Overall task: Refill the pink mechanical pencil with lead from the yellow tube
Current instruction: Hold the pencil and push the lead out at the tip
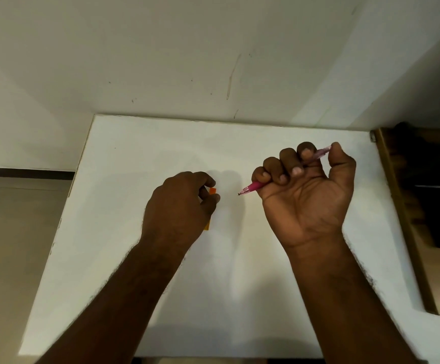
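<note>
My right hand [308, 190] is turned palm up and grips the pink mechanical pencil [250, 189] in a fist. Its metal tip points left and down, and its rear end lies under my thumb at the upper right. My left hand [179, 206] holds the yellow lead tube [212, 191] above the white table [161, 143]. Only the tube's orange top, between thumb and forefinger, and a sliver of its lower end show; the hand hides the rest. The pencil tip sits a short gap to the right of the tube's top.
A white wall [187, 61] rises behind the table. A brown wooden frame [397, 206] with dark metal parts runs along the table's right edge. Floor shows past the left edge.
</note>
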Demonstrator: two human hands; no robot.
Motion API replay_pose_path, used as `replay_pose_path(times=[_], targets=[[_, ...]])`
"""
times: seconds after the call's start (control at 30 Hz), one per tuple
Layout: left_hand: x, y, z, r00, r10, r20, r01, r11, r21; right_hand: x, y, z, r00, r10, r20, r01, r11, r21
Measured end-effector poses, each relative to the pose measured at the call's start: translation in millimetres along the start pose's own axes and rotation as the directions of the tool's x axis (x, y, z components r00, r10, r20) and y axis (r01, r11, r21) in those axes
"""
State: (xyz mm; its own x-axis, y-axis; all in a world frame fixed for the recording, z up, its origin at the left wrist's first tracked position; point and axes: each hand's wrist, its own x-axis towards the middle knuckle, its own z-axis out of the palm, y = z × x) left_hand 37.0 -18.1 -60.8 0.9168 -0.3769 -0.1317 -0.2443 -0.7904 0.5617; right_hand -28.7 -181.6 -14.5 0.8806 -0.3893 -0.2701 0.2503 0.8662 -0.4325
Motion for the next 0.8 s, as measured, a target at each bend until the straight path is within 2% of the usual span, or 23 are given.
replay_pose_path(times=[0.8], targets=[[0.3, -0.2, 1.8, 1.0, 0.007, 0.007, -0.007, 1.0, -0.004, 0.9, -1.8, 3.3, 1.0, -0.002, 0.011, 0.002, 1.0, -0.015]])
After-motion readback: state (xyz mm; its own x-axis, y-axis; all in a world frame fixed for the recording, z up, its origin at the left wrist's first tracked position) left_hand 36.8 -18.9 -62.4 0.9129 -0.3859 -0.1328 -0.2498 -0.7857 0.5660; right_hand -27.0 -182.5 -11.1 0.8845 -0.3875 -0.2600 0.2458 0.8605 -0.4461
